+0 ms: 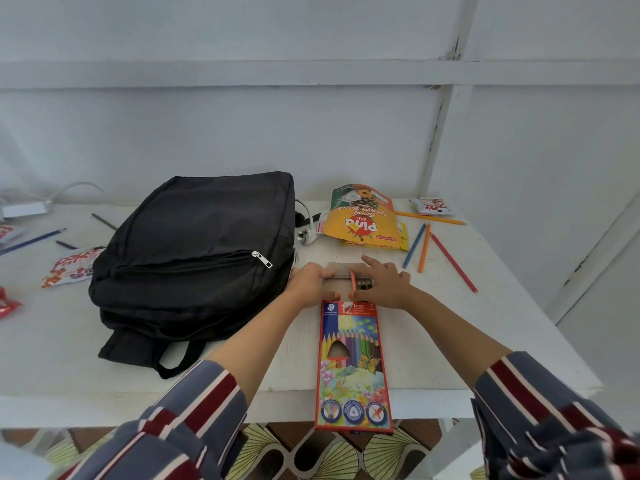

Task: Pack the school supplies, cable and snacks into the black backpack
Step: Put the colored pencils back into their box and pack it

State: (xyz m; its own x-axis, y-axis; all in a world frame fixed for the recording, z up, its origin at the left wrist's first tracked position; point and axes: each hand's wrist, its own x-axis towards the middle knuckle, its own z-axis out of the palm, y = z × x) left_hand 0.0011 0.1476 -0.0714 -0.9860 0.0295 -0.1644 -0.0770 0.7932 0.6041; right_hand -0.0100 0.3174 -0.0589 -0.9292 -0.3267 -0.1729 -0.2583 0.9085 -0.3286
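Note:
The black backpack [194,258] lies flat and zipped on the white table [450,341]. To its right lies a colourful pencil box [351,362], its far end open and its near end over the table's front edge. My left hand [310,280] grips the open end of the box. My right hand [384,284] pinches an orange pencil [353,282] at the box mouth, where other pencil ends show. Blue [414,245], orange [424,247], red [453,263] and yellow [429,218] pencils lie loose to the right. A yellow snack bag [362,216] and a white plug with its cable [306,233] lie behind the box.
A small snack packet [431,206] sits at the back right by the wall. Left of the backpack lie red-and-white snack packets [71,268], a blue pencil [33,240], dark pencils and a white adapter [24,207]. Patterned floor shows below the table's front edge.

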